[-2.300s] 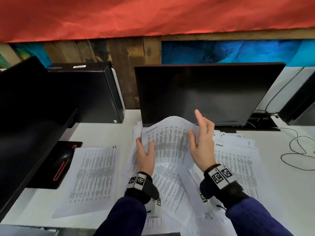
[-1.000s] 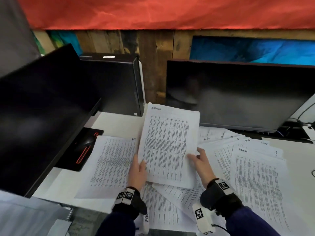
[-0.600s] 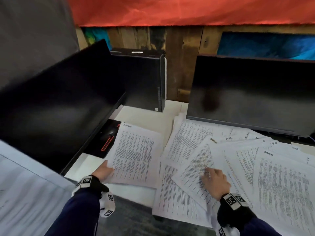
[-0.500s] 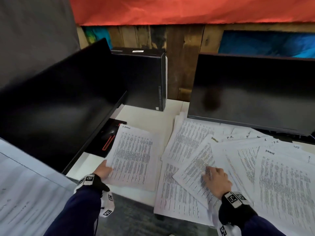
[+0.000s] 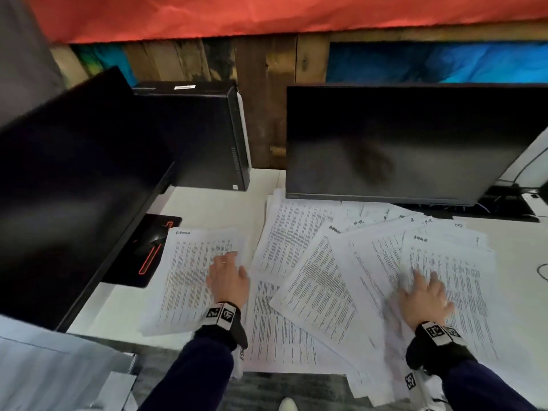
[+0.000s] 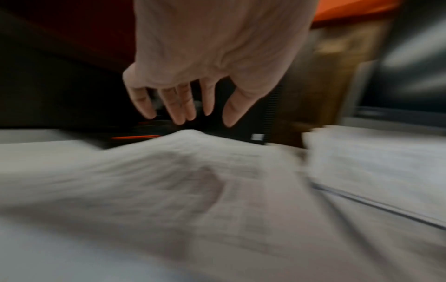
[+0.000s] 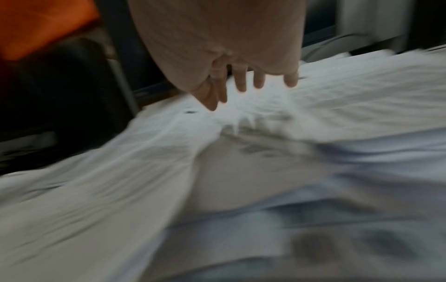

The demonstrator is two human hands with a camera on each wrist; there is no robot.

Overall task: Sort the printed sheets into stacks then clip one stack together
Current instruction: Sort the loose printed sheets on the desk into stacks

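Note:
A small stack of printed sheets point(image 5: 186, 280) lies on the left of the white desk point(image 5: 207, 206). My left hand point(image 5: 227, 277) is over the stack's right edge. In the left wrist view the left hand point(image 6: 190, 114) has straight, spread fingers just above the paper point(image 6: 169, 181) and holds nothing. A wide, loose spread of printed sheets point(image 5: 320, 280) covers the middle and right of the desk. My right hand point(image 5: 424, 292) lies flat on its right part, fingers spread. The right wrist view is blurred; there the right hand point(image 7: 243, 91) reaches the sheets point(image 7: 241, 152). No clip is in view.
A dark monitor point(image 5: 400, 143) stands behind the spread, with a black computer tower point(image 5: 204, 134) to its left. A second dark screen point(image 5: 74, 179) slants along the left side. A mouse on a black pad point(image 5: 154, 244) sits beside the left stack. Cables point(image 5: 504, 200) lie at the far right.
The sheet I held up now lies on the left stack. My left hand has moved from that stack's near-left corner to its right edge. My right hand has slid rightward across the spread.

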